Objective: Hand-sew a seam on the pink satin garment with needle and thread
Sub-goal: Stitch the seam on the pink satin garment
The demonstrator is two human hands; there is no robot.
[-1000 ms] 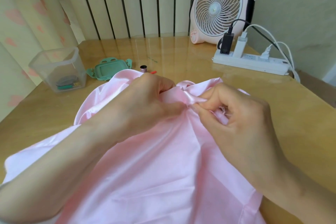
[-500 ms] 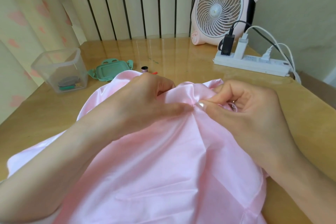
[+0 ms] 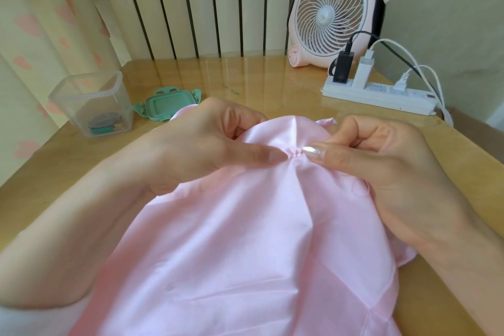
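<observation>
Seam (image 3: pixel 296 152) is lying crosswise between the thumb tips, puckered; left hand (image 3: pixel 196 150) and right hand (image 3: pixel 387 161) are both pinching the pink satin garment (image 3: pixel 245 240), equally near. No needle is showing.

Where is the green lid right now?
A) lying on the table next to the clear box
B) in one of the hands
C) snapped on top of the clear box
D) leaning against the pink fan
A: the green lid lies flat on the table just beside the clear box, whose top is open.
</observation>
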